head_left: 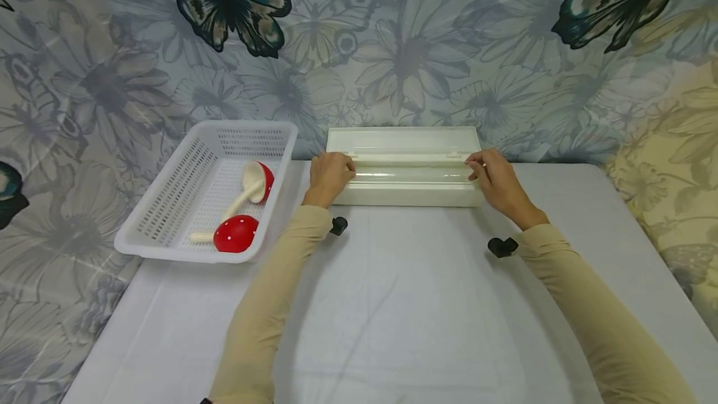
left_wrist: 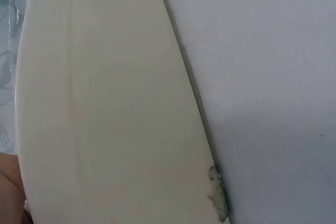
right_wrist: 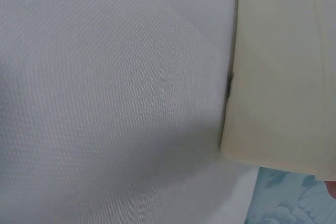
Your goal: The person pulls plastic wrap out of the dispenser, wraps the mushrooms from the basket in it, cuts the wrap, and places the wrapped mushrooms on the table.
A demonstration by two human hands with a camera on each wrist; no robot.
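greyish-blue floral backdrop [head_left: 409,67], big dark butterflies [head_left: 229,2] | yellowish floral stretch [head_left: 667,173] off right | white table [head_left: 421,304] | light kinda soft

The left wrist view crops the left hand [left_wrist: 9,188] at eight o'clock. Its right counterpart crops the right hand [right_wrist: 331,189] at four, the box [right_wrist: 281,72] at three.

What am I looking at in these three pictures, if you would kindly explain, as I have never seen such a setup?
There is no robot here, just a person's bare left hand and right hand. The wide picture is taken from the head, the two close ones from each wrist. On the white tabletop stands a long off-white box with its lid raised; to its left, a white basket holds two red, white-dotted ladles. The hands are at the box's opposite ends; whether they pinch anything is too small to tell.
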